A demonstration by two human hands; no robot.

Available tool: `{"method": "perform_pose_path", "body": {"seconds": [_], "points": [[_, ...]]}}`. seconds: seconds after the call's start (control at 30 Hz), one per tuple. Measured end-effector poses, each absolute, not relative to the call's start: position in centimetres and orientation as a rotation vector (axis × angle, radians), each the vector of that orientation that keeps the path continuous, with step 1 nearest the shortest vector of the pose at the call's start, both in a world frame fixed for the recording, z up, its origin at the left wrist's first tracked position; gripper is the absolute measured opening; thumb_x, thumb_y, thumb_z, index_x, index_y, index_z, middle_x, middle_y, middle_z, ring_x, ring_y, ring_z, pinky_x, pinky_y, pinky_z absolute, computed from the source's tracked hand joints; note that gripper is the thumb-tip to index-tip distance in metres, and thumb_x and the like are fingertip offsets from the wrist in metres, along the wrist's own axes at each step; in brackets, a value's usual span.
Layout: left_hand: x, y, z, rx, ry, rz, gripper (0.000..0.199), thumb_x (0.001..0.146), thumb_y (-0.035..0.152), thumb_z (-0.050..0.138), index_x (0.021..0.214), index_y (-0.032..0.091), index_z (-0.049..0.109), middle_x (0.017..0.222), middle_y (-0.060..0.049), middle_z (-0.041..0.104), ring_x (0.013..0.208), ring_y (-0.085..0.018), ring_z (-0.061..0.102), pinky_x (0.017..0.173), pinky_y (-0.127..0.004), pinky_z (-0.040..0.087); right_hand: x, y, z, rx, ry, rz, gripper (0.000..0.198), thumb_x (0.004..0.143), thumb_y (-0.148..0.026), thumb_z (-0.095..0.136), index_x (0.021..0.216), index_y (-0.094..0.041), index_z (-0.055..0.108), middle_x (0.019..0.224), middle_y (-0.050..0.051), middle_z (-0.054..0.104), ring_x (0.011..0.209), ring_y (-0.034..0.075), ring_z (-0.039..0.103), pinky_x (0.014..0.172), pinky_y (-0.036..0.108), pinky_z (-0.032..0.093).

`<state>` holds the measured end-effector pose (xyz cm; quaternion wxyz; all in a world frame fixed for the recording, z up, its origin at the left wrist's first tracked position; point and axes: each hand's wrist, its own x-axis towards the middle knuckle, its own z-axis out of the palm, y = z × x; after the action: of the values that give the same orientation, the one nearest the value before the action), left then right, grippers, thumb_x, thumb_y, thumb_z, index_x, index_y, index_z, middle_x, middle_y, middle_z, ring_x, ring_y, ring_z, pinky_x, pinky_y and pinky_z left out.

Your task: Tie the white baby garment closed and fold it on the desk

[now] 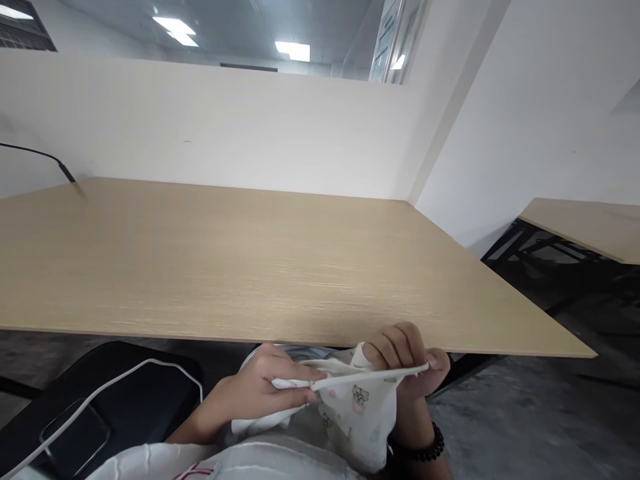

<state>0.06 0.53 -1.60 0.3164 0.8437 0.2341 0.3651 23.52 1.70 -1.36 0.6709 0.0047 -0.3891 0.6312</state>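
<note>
Between my two hands is a thin white cloth (pixel 350 413) printed with small bears and pastel shapes. It hangs over my lap, just below the near table edge. My left hand (pixel 273 383) pinches the cloth's upper edge between thumb and fingers. On the other side, my right hand (pixel 407 360) is curled closed around the far end of that edge, its thumb on the corner. The edge is stretched fairly straight from hand to hand, while the rest falls in loose folds. Whether it is a garment or a plain piece of cloth, I cannot tell.
A light wooden table (pixel 250 260) spans the space ahead, against a white wall (pixel 240 127). At the left lie a black seat (pixel 125 400) and a white cable (pixel 95 393). A thin black rod (pixel 63 168) rises at the back left. Another table (pixel 590 223) stands right.
</note>
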Motion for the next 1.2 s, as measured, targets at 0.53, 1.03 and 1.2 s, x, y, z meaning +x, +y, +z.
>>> {"method": "perform_pose_path", "body": {"seconds": [0.53,1.03,1.2], "points": [[-0.3,0.6,-1.7,2.181,0.491,1.097,0.018,0.084,0.024,0.073,0.096,0.012,0.080,0.051,-0.004,0.067,0.036,-0.009,0.050,0.040,-0.022,0.033,22.6,3.8,-2.2,1.313,-1.801,1.665,0.020,0.074,-0.032,0.071,0.059,-0.020,0.067,0.053,-0.005,0.063,0.047,0.004,0.058,0.055,0.016,0.043],[-1.6,0.0,-0.9,2.238,0.691,1.066,0.016,0.075,0.029,0.081,0.089,0.020,0.080,0.078,-0.003,0.079,0.065,-0.015,0.071,0.065,-0.022,0.053,20.6,2.8,-1.1,1.193,-0.764,1.617,0.019,0.069,-0.015,0.060,0.056,-0.018,0.046,0.038,-0.014,0.039,0.032,-0.002,0.031,0.041,0.013,0.026],[-1.5,0.2,-0.6,2.168,0.604,1.103,0.009,0.078,0.023,0.079,0.086,0.019,0.079,0.075,-0.004,0.079,0.063,-0.015,0.073,0.063,-0.021,0.053,20.9,3.4,-2.3,1.121,-0.925,1.611,0.018,0.071,-0.022,0.058,0.058,-0.020,0.046,0.034,-0.014,0.038,0.029,-0.001,0.031,0.043,0.012,0.030]]}}
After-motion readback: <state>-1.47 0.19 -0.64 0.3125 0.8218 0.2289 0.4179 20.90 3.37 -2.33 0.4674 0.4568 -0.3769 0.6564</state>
